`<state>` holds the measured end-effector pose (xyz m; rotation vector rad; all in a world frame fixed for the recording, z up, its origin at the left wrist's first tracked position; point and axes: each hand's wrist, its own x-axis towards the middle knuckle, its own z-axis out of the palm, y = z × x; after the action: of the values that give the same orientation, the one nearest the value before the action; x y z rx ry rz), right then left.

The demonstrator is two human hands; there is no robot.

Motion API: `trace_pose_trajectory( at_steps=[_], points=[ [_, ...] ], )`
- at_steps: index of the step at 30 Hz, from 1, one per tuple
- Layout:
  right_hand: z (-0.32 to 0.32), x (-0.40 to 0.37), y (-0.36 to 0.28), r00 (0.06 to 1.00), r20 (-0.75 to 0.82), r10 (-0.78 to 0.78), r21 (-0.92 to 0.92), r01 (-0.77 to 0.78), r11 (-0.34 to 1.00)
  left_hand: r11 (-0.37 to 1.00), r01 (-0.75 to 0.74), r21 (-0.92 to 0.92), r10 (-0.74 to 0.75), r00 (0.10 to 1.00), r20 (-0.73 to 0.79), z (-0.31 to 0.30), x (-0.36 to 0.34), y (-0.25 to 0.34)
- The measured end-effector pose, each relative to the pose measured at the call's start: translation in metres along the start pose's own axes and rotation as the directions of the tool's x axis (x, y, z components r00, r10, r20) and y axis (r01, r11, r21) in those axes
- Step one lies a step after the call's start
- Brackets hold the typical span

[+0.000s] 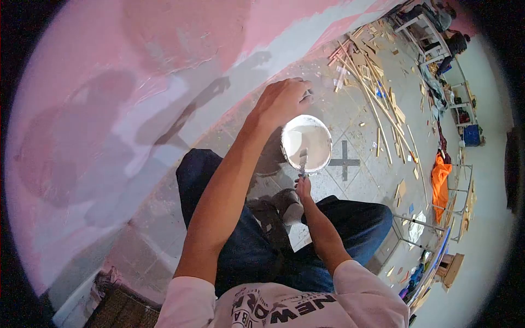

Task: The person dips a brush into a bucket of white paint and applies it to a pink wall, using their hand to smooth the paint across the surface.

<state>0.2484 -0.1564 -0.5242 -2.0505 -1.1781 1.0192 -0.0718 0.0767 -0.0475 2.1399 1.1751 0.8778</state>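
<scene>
My right hand [302, 187] grips the handle of a paintbrush [303, 157], whose head reaches over the near rim into a white bucket [330, 143]. Pale, whitish paint [316, 141] lies inside the bucket. My left hand [285, 100] is stretched out just beyond the bucket's far-left rim, near the wall. Its fingers are loosely bent and apart, and I see nothing held in them. The bucket stands on the tiled floor between my knees and the wall.
A pink wall [180, 33] with white painted patches runs along the left. Wooden strips and scraps [377, 104] litter the floor to the right. Farther right are an orange cloth [441, 177], metal frames and a blue container [471, 135]. Another person [456, 42] is at the far upper right.
</scene>
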Motion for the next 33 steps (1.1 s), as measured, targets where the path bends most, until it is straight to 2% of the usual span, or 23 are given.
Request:
trace_pose_trajectory(
  at_steps=[3,6,9,12,13,16,17,20,24,25,28,29,30,32,33],
  points=[
    [-0.007,0.000,-0.019,0.994,-0.023,0.104,0.162,-0.099,0.982,1.000,-0.001,0.020,0.000,1.000,0.011,0.000,0.001,-0.002],
    [-0.017,-0.037,-0.082,0.994,-0.061,0.086,0.401,-0.054,0.914,1.000,-0.007,-0.015,0.006,1.000,-0.015,-0.001,0.000,0.001],
    [-0.020,-0.044,-0.102,0.980,-0.122,0.157,0.513,-0.073,0.855,1.000,-0.001,0.009,0.002,1.000,-0.024,-0.005,0.001,0.004],
    [-0.015,-0.035,-0.117,0.923,-0.317,0.217,0.482,-0.041,0.875,1.000,-0.016,0.010,0.017,0.998,-0.056,-0.009,0.001,0.002],
    [-0.016,-0.032,-0.122,0.898,-0.319,0.302,0.543,-0.088,0.835,1.000,-0.023,-0.001,0.023,0.997,-0.073,-0.011,0.000,0.001],
    [-0.011,-0.021,-0.116,0.882,-0.305,0.358,0.647,-0.084,0.758,1.000,0.019,-0.021,-0.021,0.996,-0.088,-0.022,-0.005,-0.005],
    [-0.008,-0.018,-0.121,0.855,-0.374,0.359,0.595,-0.076,0.800,0.999,0.034,-0.018,-0.036,0.994,-0.103,-0.026,-0.008,-0.009],
    [-0.019,-0.030,-0.157,0.906,-0.231,0.355,0.731,-0.079,0.677,0.997,0.070,-0.021,-0.072,0.988,-0.137,-0.041,-0.018,-0.024],
    [-0.022,-0.038,-0.226,0.981,-0.140,0.133,0.861,0.054,0.505,0.995,0.095,-0.041,-0.102,0.973,-0.208,-0.072,-0.037,-0.028],
    [-0.021,-0.039,-0.247,0.991,-0.108,0.080,0.908,0.065,0.413,0.994,0.100,-0.044,-0.108,0.966,-0.237,-0.080,-0.042,-0.029],
    [-0.017,-0.036,-0.310,0.998,-0.053,-0.032,0.934,0.061,0.352,0.991,0.057,-0.119,-0.099,0.918,-0.384,-0.103,-0.053,-0.033],
    [-0.018,-0.031,-0.323,0.983,-0.016,-0.183,0.939,0.078,0.335,0.987,0.052,-0.149,-0.113,0.892,-0.438,-0.111,-0.057,-0.032],
    [-0.022,-0.046,-0.362,0.985,-0.001,-0.172,0.945,0.057,0.322,0.983,0.043,-0.178,-0.127,0.863,-0.489,-0.121,-0.063,-0.027],
    [-0.025,-0.052,-0.404,0.936,0.027,-0.351,0.942,0.094,0.323,0.982,0.008,-0.188,-0.119,0.796,-0.593,-0.138,-0.073,-0.025],
    [-0.026,-0.055,-0.424,0.924,0.009,-0.382,0.903,0.156,0.399,0.985,-0.017,-0.171,-0.099,0.759,-0.644,-0.144,-0.078,-0.026]
  ],
)
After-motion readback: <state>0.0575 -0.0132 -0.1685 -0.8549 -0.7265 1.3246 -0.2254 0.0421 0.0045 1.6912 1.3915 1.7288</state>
